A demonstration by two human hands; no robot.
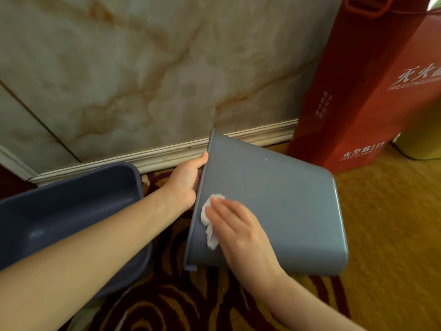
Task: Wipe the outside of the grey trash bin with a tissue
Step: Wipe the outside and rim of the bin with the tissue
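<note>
The grey trash bin [274, 206] lies tipped on its side in the middle of the view, its open mouth to the left and its base to the right. My left hand [185, 181] grips the bin's rim at the upper left, thumb on the outside. My right hand [241, 231] lies flat on the bin's upward-facing side, near the rim. Under its fingers it presses a crumpled white tissue [210, 220] against the grey wall. Part of the tissue sticks out to the left of my fingers.
A second, darker grey bin [71, 211] sits at the left, partly under my left forearm. A red fire extinguisher box [358, 103] stands at the right against the marble wall [143, 68]. A yellow container [420, 144] is at the far right. Patterned carpet [167, 304] covers the floor.
</note>
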